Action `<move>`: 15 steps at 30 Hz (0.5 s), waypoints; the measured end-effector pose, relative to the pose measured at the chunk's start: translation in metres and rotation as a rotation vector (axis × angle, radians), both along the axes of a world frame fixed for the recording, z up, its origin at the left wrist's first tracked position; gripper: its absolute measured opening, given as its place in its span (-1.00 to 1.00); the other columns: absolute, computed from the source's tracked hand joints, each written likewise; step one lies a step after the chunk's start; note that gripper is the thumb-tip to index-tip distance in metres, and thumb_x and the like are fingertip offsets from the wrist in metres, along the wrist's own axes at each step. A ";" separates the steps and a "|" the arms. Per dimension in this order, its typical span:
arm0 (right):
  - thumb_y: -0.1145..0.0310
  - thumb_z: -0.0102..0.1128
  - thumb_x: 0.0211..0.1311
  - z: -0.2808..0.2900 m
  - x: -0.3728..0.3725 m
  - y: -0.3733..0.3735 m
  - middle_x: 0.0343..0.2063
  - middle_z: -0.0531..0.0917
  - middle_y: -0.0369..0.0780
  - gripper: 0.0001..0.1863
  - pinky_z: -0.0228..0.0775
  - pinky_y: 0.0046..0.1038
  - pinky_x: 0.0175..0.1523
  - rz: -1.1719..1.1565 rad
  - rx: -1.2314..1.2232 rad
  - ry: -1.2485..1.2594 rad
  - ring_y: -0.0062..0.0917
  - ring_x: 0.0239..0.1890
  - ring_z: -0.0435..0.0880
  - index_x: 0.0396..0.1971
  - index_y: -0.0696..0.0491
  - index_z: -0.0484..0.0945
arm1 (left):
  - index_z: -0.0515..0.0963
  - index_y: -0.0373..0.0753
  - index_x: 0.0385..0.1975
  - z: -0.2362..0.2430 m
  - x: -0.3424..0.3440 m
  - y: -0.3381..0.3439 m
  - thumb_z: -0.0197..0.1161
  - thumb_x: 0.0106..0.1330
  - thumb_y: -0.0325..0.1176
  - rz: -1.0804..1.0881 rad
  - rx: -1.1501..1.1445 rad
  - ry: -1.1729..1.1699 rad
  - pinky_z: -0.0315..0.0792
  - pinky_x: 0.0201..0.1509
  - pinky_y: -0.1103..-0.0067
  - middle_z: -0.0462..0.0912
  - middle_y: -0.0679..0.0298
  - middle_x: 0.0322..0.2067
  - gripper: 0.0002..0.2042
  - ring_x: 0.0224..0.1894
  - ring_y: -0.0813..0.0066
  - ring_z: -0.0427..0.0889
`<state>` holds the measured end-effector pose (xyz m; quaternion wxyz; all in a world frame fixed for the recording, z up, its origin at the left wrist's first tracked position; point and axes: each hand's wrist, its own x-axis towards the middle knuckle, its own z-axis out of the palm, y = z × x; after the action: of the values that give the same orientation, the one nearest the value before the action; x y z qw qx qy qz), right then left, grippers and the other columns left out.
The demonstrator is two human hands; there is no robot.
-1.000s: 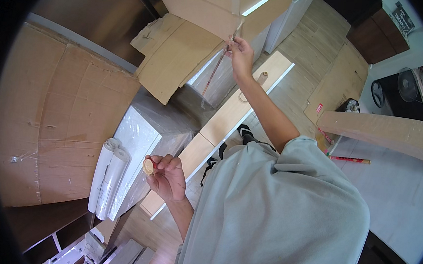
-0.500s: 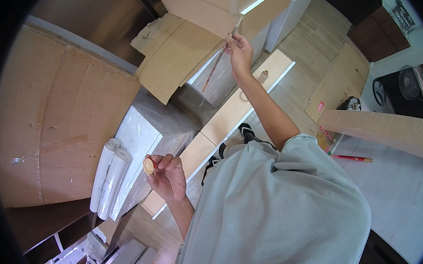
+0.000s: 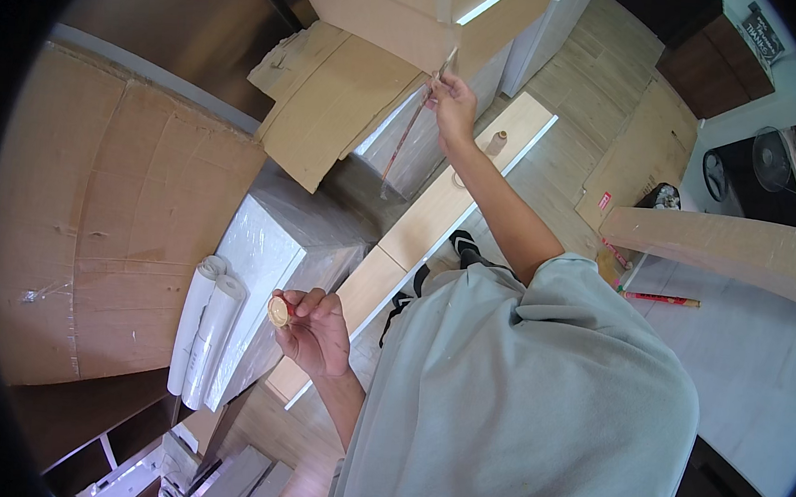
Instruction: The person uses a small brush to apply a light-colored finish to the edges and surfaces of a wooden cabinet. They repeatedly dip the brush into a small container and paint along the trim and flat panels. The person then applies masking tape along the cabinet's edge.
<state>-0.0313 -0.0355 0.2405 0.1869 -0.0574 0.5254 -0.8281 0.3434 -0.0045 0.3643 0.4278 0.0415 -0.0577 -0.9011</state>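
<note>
My left hand (image 3: 318,329), at the lower left of the middle, is closed in a pinch around a small red round container (image 3: 278,311). Its pale tan end faces outward; what is inside I cannot make out. Stretched forward past the pale wooden board, my right hand (image 3: 453,107) is closed on a long, thin reddish-brown stick (image 3: 407,138). One end slants down to the left, and a paler tip rises above my fingers close to a cardboard box (image 3: 378,12). Whether the stick is a brush is not clear.
The long pale board (image 3: 399,239) with white edging crosses diagonally before me, carrying a small tan bottle (image 3: 497,143) and a ring (image 3: 459,180). White rolls (image 3: 211,342) lean by a plastic-wrapped white cabinet (image 3: 264,248). Cardboard (image 3: 159,232) stands left. A red tube (image 3: 662,299) lies right.
</note>
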 end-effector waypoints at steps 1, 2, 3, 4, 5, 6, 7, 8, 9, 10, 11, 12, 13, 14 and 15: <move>0.51 0.07 0.42 -0.001 0.000 0.001 -0.22 0.65 -0.23 -0.78 0.51 -0.50 -0.15 0.005 0.022 -0.014 -0.59 -0.28 0.61 0.00 0.19 0.52 | 0.57 -0.23 0.07 0.000 0.000 0.000 0.45 0.14 -0.47 -0.004 -0.005 0.014 0.33 -0.09 0.56 0.69 0.19 -0.04 -0.55 -0.19 0.49 0.52; 0.50 0.07 0.43 -0.001 0.001 0.002 -0.22 0.65 -0.23 -0.78 0.51 -0.50 -0.15 0.013 0.015 -0.022 -0.59 -0.28 0.61 0.00 0.19 0.52 | 0.57 -0.23 0.07 0.000 0.000 0.000 0.45 0.14 -0.47 -0.001 -0.002 -0.001 0.33 -0.09 0.56 0.69 0.19 -0.04 -0.55 -0.19 0.49 0.52; 0.50 0.07 0.43 -0.001 0.003 0.003 -0.22 0.64 -0.23 -0.78 0.51 -0.50 -0.15 0.017 0.025 -0.041 -0.59 -0.28 0.61 0.00 0.19 0.52 | 0.57 -0.23 0.07 -0.001 0.000 0.000 0.45 0.14 -0.47 0.000 -0.003 -0.004 0.33 -0.09 0.56 0.69 0.19 -0.04 -0.55 -0.19 0.49 0.52; 0.50 0.07 0.43 0.001 0.005 0.004 -0.21 0.64 -0.23 -0.78 0.51 -0.50 -0.15 0.012 0.056 -0.081 -0.59 -0.28 0.61 0.00 0.19 0.52 | 0.57 -0.23 0.07 -0.001 0.000 0.000 0.45 0.13 -0.47 -0.003 -0.011 0.006 0.33 -0.09 0.56 0.69 0.19 -0.04 -0.55 -0.19 0.49 0.52; 0.50 0.07 0.43 0.004 0.008 0.005 -0.22 0.64 -0.24 -0.78 0.50 -0.50 -0.15 0.016 0.033 -0.053 -0.59 -0.28 0.61 0.00 0.19 0.52 | 0.57 -0.23 0.07 -0.001 0.000 0.000 0.45 0.13 -0.47 0.002 -0.006 -0.007 0.33 -0.09 0.56 0.69 0.18 -0.04 -0.55 -0.19 0.49 0.52; 0.49 0.07 0.43 0.007 0.010 0.006 -0.22 0.64 -0.24 -0.78 0.50 -0.50 -0.15 0.011 0.032 -0.045 -0.59 -0.28 0.60 0.00 0.18 0.52 | 0.57 -0.23 0.07 -0.001 0.000 0.000 0.45 0.13 -0.47 0.004 -0.006 -0.007 0.33 -0.09 0.56 0.69 0.18 -0.04 -0.55 -0.19 0.49 0.52; 0.49 0.07 0.43 0.011 0.012 0.007 -0.22 0.63 -0.25 -0.78 0.49 -0.51 -0.15 0.001 0.051 -0.057 -0.60 -0.28 0.60 0.00 0.18 0.52 | 0.57 -0.23 0.07 -0.001 0.000 0.000 0.45 0.13 -0.47 0.001 -0.012 0.002 0.33 -0.09 0.56 0.70 0.18 -0.04 -0.55 -0.19 0.49 0.52; 0.49 0.07 0.43 0.016 0.013 0.007 -0.23 0.63 -0.25 -0.78 0.49 -0.51 -0.14 0.000 0.019 -0.010 -0.60 -0.28 0.60 0.01 0.18 0.52 | 0.57 -0.23 0.07 -0.001 0.001 0.000 0.45 0.13 -0.47 0.005 -0.001 -0.006 0.33 -0.09 0.56 0.70 0.18 -0.04 -0.55 -0.19 0.49 0.52; 0.49 0.07 0.43 0.020 0.013 0.007 -0.23 0.63 -0.25 -0.78 0.49 -0.51 -0.14 -0.007 0.006 0.020 -0.60 -0.27 0.60 0.01 0.18 0.52 | 0.57 -0.23 0.07 -0.001 0.001 0.000 0.45 0.13 -0.47 0.004 0.004 -0.004 0.33 -0.09 0.56 0.70 0.18 -0.04 -0.55 -0.19 0.49 0.52; 0.49 0.07 0.43 0.024 0.012 0.006 -0.23 0.63 -0.25 -0.77 0.48 -0.52 -0.14 -0.009 -0.022 0.068 -0.61 -0.27 0.60 0.02 0.18 0.52 | 0.57 -0.24 0.07 -0.001 0.001 0.001 0.45 0.13 -0.47 0.001 0.009 0.008 0.32 -0.09 0.56 0.70 0.18 -0.04 -0.55 -0.19 0.50 0.52; 0.49 0.07 0.43 0.027 0.011 0.006 -0.23 0.63 -0.25 -0.77 0.49 -0.51 -0.13 -0.008 -0.011 0.047 -0.61 -0.26 0.60 0.02 0.18 0.52 | 0.57 -0.23 0.07 -0.001 0.001 0.001 0.45 0.13 -0.47 -0.002 0.015 0.000 0.32 -0.09 0.57 0.70 0.18 -0.04 -0.55 -0.19 0.50 0.51; 0.49 0.07 0.43 0.029 0.008 0.005 -0.23 0.63 -0.25 -0.77 0.49 -0.51 -0.12 -0.003 -0.017 0.046 -0.61 -0.25 0.59 0.02 0.18 0.51 | 0.57 -0.23 0.07 -0.001 0.000 0.000 0.45 0.13 -0.48 -0.006 0.019 0.003 0.32 -0.09 0.57 0.70 0.18 -0.04 -0.55 -0.19 0.50 0.51; 0.49 0.07 0.43 0.030 0.005 0.003 -0.23 0.63 -0.25 -0.76 0.49 -0.51 -0.11 0.006 -0.037 0.062 -0.61 -0.24 0.59 0.03 0.18 0.51 | 0.57 -0.23 0.07 -0.001 0.000 0.000 0.45 0.13 -0.48 -0.013 0.019 0.019 0.32 -0.09 0.57 0.70 0.18 -0.04 -0.55 -0.19 0.50 0.51; 0.49 0.07 0.43 0.030 0.002 0.002 -0.23 0.63 -0.25 -0.76 0.49 -0.51 -0.11 0.009 -0.021 0.050 -0.61 -0.23 0.59 0.03 0.18 0.51 | 0.57 -0.23 0.07 -0.001 -0.001 -0.001 0.45 0.13 -0.48 -0.011 0.020 0.005 0.32 -0.09 0.57 0.70 0.18 -0.04 -0.55 -0.19 0.50 0.51; 0.49 0.07 0.43 0.028 0.000 0.002 -0.23 0.63 -0.25 -0.76 0.49 -0.51 -0.11 0.017 -0.020 0.055 -0.61 -0.22 0.59 0.03 0.18 0.51 | 0.57 -0.23 0.07 -0.001 -0.001 -0.001 0.45 0.12 -0.48 -0.011 0.017 0.003 0.32 -0.09 0.57 0.70 0.18 -0.04 -0.55 -0.19 0.50 0.51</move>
<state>-0.0308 -0.0338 0.2684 0.1788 -0.0864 0.5215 -0.8298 0.3422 -0.0055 0.3631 0.4225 0.0436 -0.0494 -0.9040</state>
